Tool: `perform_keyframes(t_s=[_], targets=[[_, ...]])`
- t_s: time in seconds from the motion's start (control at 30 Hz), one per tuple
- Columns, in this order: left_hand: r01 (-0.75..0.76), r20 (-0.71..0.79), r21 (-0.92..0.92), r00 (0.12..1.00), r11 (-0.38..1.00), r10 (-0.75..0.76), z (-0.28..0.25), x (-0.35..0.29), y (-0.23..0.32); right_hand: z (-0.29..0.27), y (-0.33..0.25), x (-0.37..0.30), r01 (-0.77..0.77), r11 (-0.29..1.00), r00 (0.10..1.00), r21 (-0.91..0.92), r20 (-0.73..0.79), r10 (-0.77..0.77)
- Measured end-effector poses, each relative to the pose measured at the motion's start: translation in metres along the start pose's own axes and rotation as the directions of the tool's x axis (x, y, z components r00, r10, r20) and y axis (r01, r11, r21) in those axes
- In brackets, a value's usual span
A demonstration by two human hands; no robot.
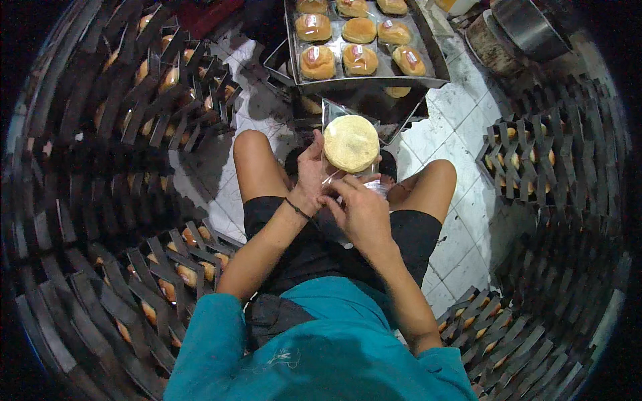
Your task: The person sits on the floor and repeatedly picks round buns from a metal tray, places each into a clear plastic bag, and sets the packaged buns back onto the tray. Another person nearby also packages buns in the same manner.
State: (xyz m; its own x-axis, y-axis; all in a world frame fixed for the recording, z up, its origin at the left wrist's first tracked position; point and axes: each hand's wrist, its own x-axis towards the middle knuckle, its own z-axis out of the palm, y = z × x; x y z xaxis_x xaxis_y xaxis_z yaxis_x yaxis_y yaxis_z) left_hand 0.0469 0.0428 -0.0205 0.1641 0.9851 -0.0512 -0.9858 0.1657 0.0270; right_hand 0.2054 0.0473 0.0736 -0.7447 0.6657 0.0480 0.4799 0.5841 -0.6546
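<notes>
A round, pale yellow bun (pixel 352 143) lies in a clear plastic bag (pixel 330 121) above my lap. My left hand (pixel 309 167) holds the bag from its left side, with some fingers hidden beneath it. At the near end of the bag, my right hand (pixel 360 208) is closed with thumb and fingers pinched together on the plastic. Just beyond my hands, a dark metal tray (pixel 374 83) carries several golden buns (pixel 360 59) wrapped in clear film, set in rows.
Tall stacks of dark trays (pixel 144 284) filled with buns rise close on my left. More tray stacks (pixel 521 160) stand on my right. Metal pots (pixel 528 30) sit at the far right on the white tiled floor (pixel 461 204). Another tray lies under the front one.
</notes>
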Motion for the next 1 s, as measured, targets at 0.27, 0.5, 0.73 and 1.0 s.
perform_keyframes(t_s=[0.27, 0.5, 0.73, 1.0], targets=[[0.223, -0.007, -0.148, 0.974, 0.964, -0.226, 0.062, -0.018, -0.037, -0.056, 0.051, -0.061, -0.247, 0.881, 0.935, 0.404, -0.141, 0.326], [0.261, -0.376, 0.847, 0.909, 0.463, 0.177, 0.053, -0.012, -0.080, -0.027, 0.111, -0.086, -0.120, 0.382, 0.817, 0.916, -0.128, 0.563], [0.094, -0.138, 0.970, 0.972, 0.225, 0.189, 0.026, 0.062, -0.113, -0.052, 0.128, -0.111, -0.293, 0.647, 0.738, 0.704, -0.264, 0.621], [0.010, -0.037, 0.973, 0.993, 0.232, 0.114, 0.033, 0.058, -0.131, -0.048, 0.134, -0.107, -0.316, 0.695, 0.458, 0.646, -0.537, 0.708]])
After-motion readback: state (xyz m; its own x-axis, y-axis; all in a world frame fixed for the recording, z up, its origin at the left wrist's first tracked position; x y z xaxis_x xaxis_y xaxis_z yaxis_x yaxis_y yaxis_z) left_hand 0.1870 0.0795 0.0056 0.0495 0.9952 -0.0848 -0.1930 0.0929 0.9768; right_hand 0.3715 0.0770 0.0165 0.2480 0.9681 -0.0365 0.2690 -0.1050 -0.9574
